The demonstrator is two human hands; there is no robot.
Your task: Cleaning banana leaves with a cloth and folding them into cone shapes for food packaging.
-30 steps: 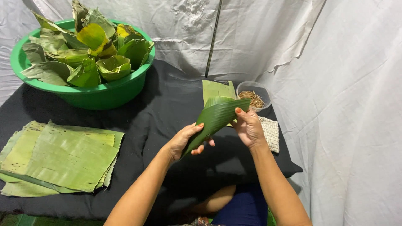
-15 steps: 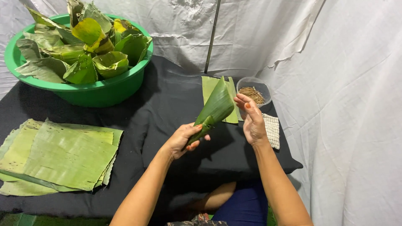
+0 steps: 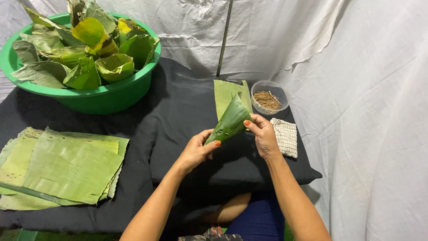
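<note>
The leaf cone (image 3: 232,120) hides its own inside; whether it holds anything cannot be told. Its narrow tip vanishes under the fingers (image 3: 209,143) of the left hand (image 3: 196,151). Beyond the right hand (image 3: 264,136), the small sticks (image 3: 267,100) blur together uncountably

No packages, labels, signs or screens visible anywhere.
</note>
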